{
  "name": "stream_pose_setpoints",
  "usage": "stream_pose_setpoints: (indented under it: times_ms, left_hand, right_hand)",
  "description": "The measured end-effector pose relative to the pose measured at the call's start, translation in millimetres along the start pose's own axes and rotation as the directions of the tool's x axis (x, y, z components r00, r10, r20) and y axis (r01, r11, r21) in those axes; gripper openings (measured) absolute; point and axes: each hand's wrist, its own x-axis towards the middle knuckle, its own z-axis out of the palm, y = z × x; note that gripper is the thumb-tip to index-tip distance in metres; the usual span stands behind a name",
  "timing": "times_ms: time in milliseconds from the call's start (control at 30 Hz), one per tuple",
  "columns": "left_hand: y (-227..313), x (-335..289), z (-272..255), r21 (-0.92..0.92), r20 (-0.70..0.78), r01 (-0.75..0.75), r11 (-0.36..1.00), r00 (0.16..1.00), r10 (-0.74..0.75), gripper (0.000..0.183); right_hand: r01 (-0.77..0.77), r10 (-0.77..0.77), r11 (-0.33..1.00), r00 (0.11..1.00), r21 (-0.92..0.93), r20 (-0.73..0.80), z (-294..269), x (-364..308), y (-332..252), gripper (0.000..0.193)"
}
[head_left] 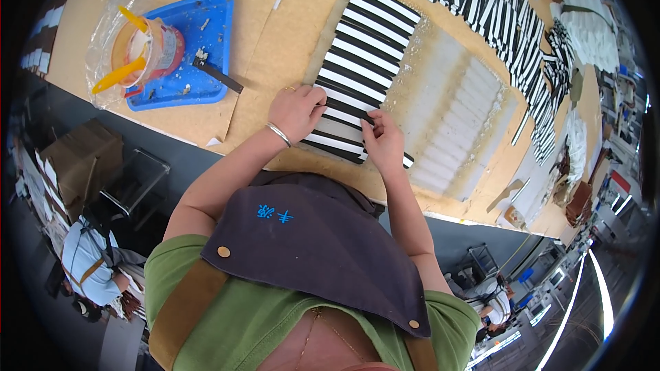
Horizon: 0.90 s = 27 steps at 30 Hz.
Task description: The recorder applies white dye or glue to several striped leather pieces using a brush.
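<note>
My left hand (299, 111) is closed with its fingertips at the left end of a dark strip (348, 111). My right hand (383, 140) pinches the same strip near its right end. Black and white strips (371, 41) lie side by side in a slanting column above my hands. Several more strips (335, 146) lie just below, between my wrists. A gap of pale grey board (340, 130) shows between the two groups. One short strip end (408, 161) sticks out past my right wrist. What my left fingertips press on is partly hidden.
A blue tray (223, 41) at the left holds a plastic-wrapped tub (167, 51) with yellow-handled tools and a dark flat tool (218, 75). Many loose striped strips (474, 7) curve along the far and right side. A pale, stained board (457, 124) lies right of the column.
</note>
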Motion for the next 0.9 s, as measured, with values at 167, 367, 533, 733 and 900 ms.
stream_pose_setpoints:
  times_ms: [167,367,533,733,900]
  left_hand:
    - [-2,0,2,0.034,-0.035,-0.031,0.999,0.999,0.032,0.014]
    - [-2,-1,1,0.075,-0.034,-0.022,0.997,0.999,0.024,0.014]
    - [-2,-1,1,0.097,-0.010,0.004,0.995,1.000,-0.003,0.014]
    - [6,-24,-7,0.095,0.031,-0.159,0.983,0.987,0.157,0.023]
    - [17,-38,2,0.080,0.293,-0.122,0.989,0.952,0.093,0.029]
  right_hand:
    - [0.056,-0.059,0.997,0.997,-0.048,-0.048,2,2,8,0.016]
    - [0.084,-0.088,0.996,0.992,-0.041,-0.086,5,1,8,0.016]
    - [0.065,-0.073,0.991,0.995,-0.116,-0.068,3,0,7,0.018]
    - [0.066,-0.075,0.922,0.997,-0.382,-0.008,-54,-28,17,0.028]
    - [0.057,-0.058,0.871,0.998,-0.487,0.014,-74,-44,43,0.030]
